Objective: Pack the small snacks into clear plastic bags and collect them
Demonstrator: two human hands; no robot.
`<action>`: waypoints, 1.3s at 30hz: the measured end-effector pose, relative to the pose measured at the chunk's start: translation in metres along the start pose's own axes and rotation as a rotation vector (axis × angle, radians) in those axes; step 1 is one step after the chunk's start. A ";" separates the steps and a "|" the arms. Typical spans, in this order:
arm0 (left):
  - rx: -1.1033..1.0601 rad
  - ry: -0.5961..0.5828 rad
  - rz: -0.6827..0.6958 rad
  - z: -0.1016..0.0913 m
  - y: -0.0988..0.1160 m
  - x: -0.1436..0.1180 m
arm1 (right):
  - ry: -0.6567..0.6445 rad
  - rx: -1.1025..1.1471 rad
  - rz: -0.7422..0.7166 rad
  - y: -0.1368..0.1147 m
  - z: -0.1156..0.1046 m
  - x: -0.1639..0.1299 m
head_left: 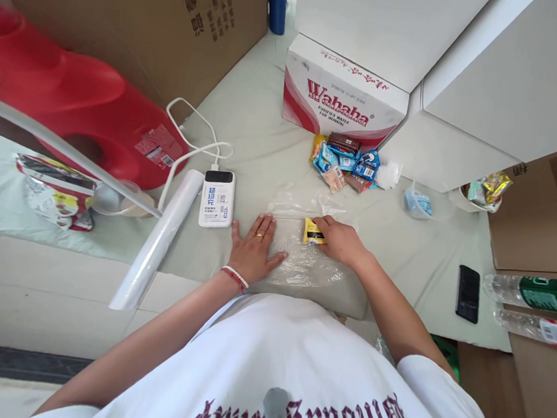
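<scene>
My left hand lies flat, fingers spread, on a clear plastic bag spread on the pale cloth. My right hand rests on the same bag and pinches a small yellow snack packet at the bag's upper part; whether the packet is inside the bag I cannot tell. A pile of blue, brown and orange snack packets lies farther away, in front of a red and white Wahaha carton.
A white power bank with a white cable sits left of my hands, beside a white roll and a big red jug. A black phone, water bottles and cardboard boxes stand at the right.
</scene>
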State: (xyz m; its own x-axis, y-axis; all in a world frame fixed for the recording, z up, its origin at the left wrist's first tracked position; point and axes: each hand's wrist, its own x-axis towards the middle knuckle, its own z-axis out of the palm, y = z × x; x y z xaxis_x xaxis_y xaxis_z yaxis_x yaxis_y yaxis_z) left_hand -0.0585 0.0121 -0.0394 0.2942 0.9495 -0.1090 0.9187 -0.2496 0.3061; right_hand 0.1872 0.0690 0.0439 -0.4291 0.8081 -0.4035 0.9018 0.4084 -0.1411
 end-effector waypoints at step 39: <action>-0.444 0.147 0.039 -0.016 -0.019 0.009 | -0.018 1.400 0.357 0.088 0.033 -0.001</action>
State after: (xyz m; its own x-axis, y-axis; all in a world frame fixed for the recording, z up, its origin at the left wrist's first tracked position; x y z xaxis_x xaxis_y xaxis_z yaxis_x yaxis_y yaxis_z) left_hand -0.0780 0.0282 -0.0308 0.2567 0.9658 0.0359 0.6969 -0.2107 0.6856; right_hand 0.2688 0.0898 0.0021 -0.1828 0.7668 -0.6153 0.2719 -0.5620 -0.7812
